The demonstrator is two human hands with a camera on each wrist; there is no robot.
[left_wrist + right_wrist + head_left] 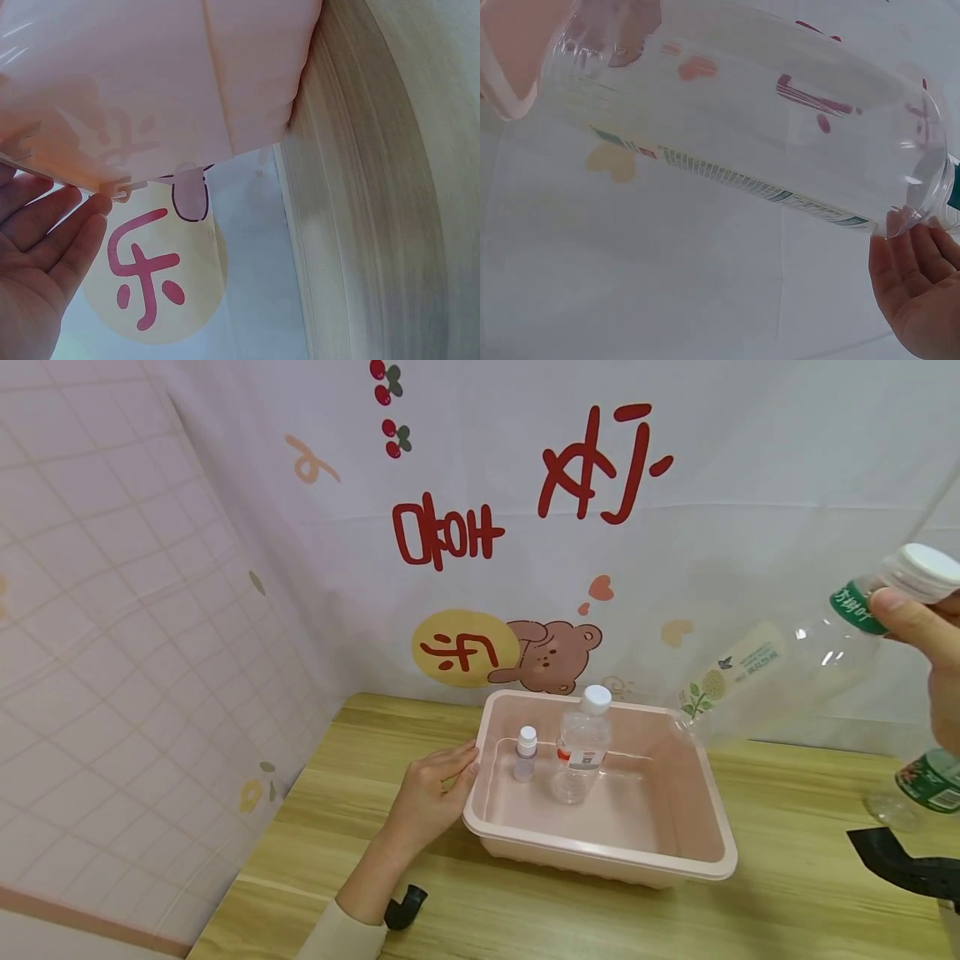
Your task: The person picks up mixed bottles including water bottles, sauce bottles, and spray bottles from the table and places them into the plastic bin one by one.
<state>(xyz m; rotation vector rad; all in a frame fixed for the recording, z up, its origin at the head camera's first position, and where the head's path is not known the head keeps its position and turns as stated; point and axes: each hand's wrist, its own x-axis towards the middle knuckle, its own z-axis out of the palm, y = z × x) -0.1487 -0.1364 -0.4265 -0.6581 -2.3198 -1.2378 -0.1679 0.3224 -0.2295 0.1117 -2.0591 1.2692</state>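
The right hand (926, 643) grips the bottle (798, 664), likely light, slick and firmest at that neck, near the bin's (600, 850) far right corner; the left hand (431, 793), fingers extended, touches its left rim.

The left hand (435, 787) is held low with fingers (82, 251) extended, its forearm (381, 868) stretched forward; the right hand (939, 647) is raised higher, its fingers (906, 264) curved.

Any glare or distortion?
Head: small bright glints on the large bottle, sheen streaks inside the pink bin. Left wrist: the pink bin's glossy side faintly mirrors the printed character. Right wrist: greyish; red print looks streaked through the large bottle.
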